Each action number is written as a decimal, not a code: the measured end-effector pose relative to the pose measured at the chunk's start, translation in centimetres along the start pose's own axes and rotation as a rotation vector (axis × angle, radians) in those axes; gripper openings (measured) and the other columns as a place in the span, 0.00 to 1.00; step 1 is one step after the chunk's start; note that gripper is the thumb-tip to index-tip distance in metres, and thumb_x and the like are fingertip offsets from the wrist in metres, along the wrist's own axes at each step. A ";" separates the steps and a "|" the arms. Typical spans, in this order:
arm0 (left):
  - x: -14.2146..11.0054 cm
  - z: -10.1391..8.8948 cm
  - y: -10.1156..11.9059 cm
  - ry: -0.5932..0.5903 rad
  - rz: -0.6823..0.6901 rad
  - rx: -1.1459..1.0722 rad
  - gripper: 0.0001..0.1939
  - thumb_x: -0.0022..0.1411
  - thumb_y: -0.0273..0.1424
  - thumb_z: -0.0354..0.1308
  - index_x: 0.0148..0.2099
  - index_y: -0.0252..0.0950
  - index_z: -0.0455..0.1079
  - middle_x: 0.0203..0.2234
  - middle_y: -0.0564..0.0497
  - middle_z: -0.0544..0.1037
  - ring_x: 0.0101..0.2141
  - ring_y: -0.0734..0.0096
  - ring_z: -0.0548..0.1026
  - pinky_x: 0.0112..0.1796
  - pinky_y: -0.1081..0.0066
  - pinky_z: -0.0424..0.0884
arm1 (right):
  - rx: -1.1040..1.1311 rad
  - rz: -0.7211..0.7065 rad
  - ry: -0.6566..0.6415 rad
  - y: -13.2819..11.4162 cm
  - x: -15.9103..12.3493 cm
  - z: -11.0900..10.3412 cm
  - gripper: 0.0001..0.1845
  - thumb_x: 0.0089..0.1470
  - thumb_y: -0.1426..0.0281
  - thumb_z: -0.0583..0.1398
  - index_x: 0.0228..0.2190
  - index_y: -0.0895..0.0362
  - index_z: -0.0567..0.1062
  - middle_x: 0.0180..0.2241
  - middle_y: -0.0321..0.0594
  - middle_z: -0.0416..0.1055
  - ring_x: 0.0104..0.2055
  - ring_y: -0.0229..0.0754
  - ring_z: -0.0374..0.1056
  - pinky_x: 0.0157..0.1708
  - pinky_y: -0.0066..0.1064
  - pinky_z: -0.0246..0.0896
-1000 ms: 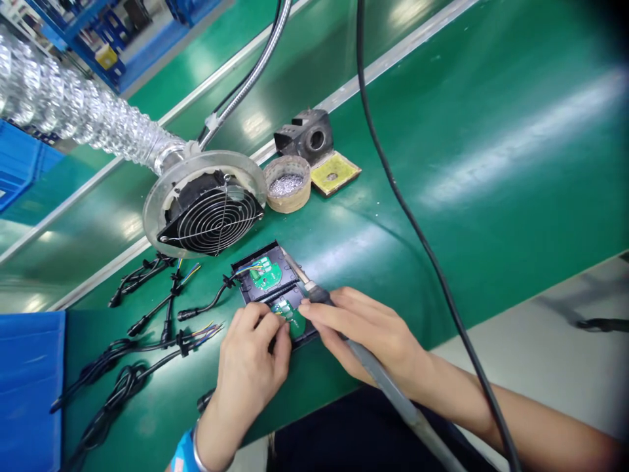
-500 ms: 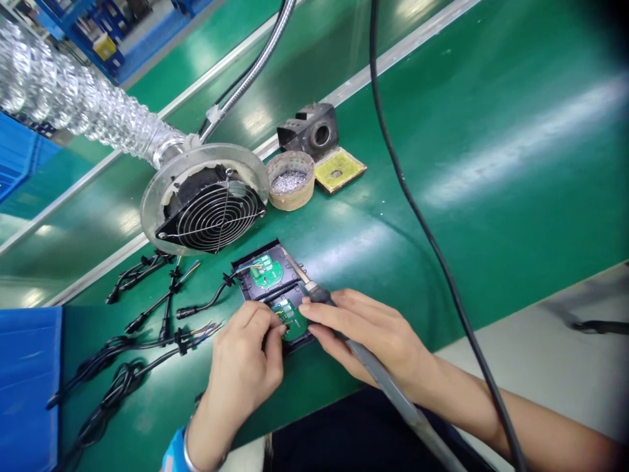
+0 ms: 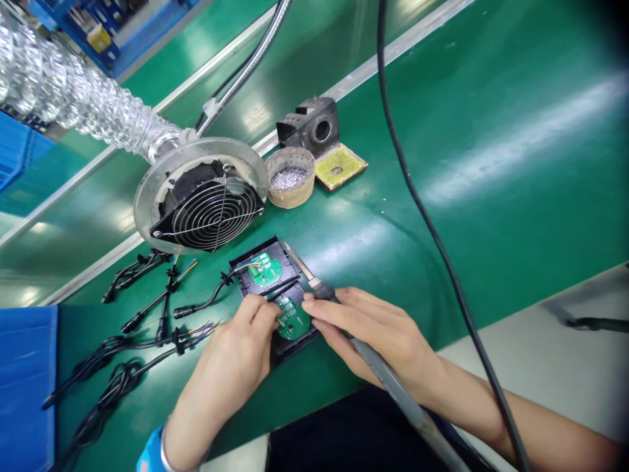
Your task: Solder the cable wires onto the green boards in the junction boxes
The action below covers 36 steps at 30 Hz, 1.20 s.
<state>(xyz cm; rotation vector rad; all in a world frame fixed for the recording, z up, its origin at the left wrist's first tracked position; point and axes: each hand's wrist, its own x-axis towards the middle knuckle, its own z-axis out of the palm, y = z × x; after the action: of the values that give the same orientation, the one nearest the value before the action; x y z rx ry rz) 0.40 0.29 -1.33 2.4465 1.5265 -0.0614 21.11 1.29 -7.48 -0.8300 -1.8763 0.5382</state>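
Observation:
My right hand (image 3: 378,328) is closed around a soldering iron (image 3: 322,292), its metal tip pointing up and left beside the black casing (image 3: 253,244). Two green circuit boards lie in the casing's two halves. Coloured wires run from a black cable (image 3: 209,303) to the upper board (image 3: 268,269). Over the left edge of the lower board (image 3: 295,321), my left hand (image 3: 236,351) has its fingers pinched together. Whatever is between those fingertips is hidden by the hand. The right fingertips are near the lower board's right side.
A fume extractor fan (image 3: 216,213) hangs at the left, close above the bench. Behind are a solder-scrap bowl (image 3: 292,196), a yellow sponge (image 3: 341,167) and an iron stand (image 3: 314,124). Black cables (image 3: 122,383) lie left, beside a blue bin (image 3: 27,387). A cord (image 3: 427,223) crosses the right.
My left hand has turned and shifted slightly up and left, uncovering more of the lower board. The soldering iron stays almost in place, its tip slightly farther from the casing.

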 end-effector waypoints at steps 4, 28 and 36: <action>0.0 0.3 0.1 0.046 0.002 0.018 0.13 0.66 0.20 0.43 0.44 0.38 0.66 0.36 0.51 0.71 0.29 0.73 0.75 0.26 0.75 0.71 | 0.001 0.000 -0.010 0.0 0.0 0.0 0.22 0.57 0.83 0.57 0.51 0.57 0.71 0.38 0.43 0.77 0.38 0.39 0.73 0.39 0.33 0.74; 0.5 0.2 0.2 0.024 -0.069 -0.022 0.13 0.65 0.21 0.47 0.43 0.39 0.71 0.35 0.52 0.73 0.27 0.71 0.75 0.24 0.72 0.67 | 0.266 0.091 -0.022 -1.1 0.0 -1.7 0.17 0.49 0.79 0.55 0.41 0.60 0.76 0.24 0.38 0.69 0.23 0.38 0.62 0.22 0.31 0.59; 0.7 0.1 0.1 0.026 -0.082 -0.076 0.11 0.65 0.23 0.49 0.42 0.40 0.71 0.34 0.53 0.72 0.27 0.72 0.74 0.26 0.72 0.68 | 0.256 0.088 -0.017 -1.1 -0.2 -1.8 0.17 0.49 0.79 0.55 0.40 0.59 0.76 0.25 0.38 0.69 0.23 0.36 0.62 0.23 0.31 0.59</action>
<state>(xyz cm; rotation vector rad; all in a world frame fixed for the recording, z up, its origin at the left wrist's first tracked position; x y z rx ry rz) 0.80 0.81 -1.53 2.3342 1.6098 0.0125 22.47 0.46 -6.06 -0.7410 -1.7472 0.8234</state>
